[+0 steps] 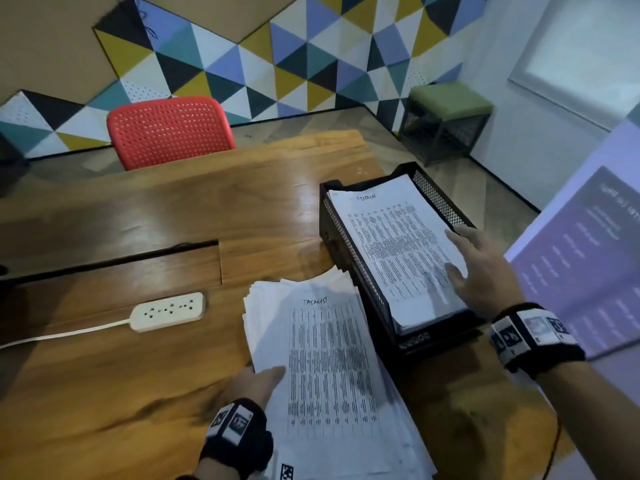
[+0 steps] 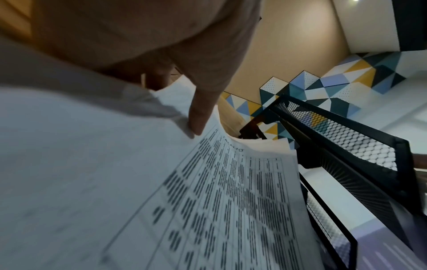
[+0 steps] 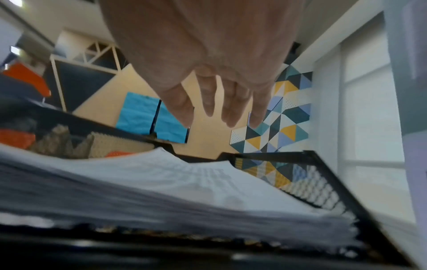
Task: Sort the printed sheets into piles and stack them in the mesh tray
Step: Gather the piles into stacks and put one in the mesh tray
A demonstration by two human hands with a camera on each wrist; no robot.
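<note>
A black mesh tray [image 1: 349,251] stands on the right of the wooden table [image 1: 104,393]. Inside it lies a stack of printed sheets [image 1: 391,244] headed "ADMIN". My right hand [image 1: 465,254] hovers over the stack's right edge with straight, spread fingers [image 3: 221,113] and holds nothing. A loose, fanned pile of printed sheets [image 1: 329,368] headed "TASKLIST" lies on the table left of the tray. My left hand [image 1: 263,379] grips this pile at its left edge. Its thumb [image 2: 198,118] is on top and the other fingers are hidden beneath the bowed paper [image 2: 231,201].
A white power strip [image 1: 168,311] with its cord lies left of the pile, beside a cable slot [image 1: 114,261] in the table. A red chair [image 1: 169,131] stands at the far edge, a green stool [image 1: 450,116] in the corner. A purple printed board [image 1: 588,258] leans at the right.
</note>
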